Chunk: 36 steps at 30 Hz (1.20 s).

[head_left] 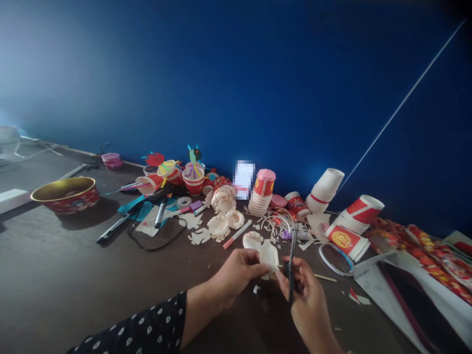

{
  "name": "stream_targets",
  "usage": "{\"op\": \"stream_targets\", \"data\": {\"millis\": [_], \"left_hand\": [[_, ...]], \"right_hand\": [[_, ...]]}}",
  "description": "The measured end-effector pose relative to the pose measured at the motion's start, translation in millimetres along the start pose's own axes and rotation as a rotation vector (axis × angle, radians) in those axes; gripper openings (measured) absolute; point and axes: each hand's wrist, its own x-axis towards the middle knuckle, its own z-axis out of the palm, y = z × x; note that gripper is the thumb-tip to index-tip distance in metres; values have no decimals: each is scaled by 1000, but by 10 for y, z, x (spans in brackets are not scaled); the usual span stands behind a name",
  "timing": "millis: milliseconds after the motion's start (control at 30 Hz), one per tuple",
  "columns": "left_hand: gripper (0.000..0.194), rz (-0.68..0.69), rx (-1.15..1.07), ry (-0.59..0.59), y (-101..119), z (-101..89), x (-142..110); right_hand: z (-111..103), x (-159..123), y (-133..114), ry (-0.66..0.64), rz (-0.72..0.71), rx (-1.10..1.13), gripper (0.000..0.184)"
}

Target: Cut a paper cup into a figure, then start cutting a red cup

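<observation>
My left hand (239, 270) pinches a small cut piece of white paper cup (268, 254) between thumb and fingers. In my right hand (306, 290) is a pair of scissors (292, 260) with black handles, its blades pointing up and away from me. The fingertips of that hand also come close to the paper piece; whether they touch it I cannot tell. Just beyond the hands lies a scalloped white paper cup piece (252, 240). Similar cut pieces (218, 226) lie to the left of it, beside a white and pink marker (237, 234).
Stacked paper cups (262, 191) stand at the back, with more red and white cups (348, 226) at right. A red and gold bowl (66, 194) sits left. A phone (416, 305) lies at lower right, near a tape ring (336, 259). Paper scraps are scattered around.
</observation>
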Motion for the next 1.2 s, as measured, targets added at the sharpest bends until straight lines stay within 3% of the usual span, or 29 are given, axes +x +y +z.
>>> {"op": "stream_targets", "data": {"millis": [367,633,1200], "left_hand": [[24,87,-60,164,118,-55,40],[19,115,-105,182,165,-94,47],[27,124,-143,129,187,-23,-5]], "right_hand": [[11,-22,-136,-120,99,30,30],[18,-59,-233,-338,184,96,38],[25,-108,-125,-384,196,85,39]]}}
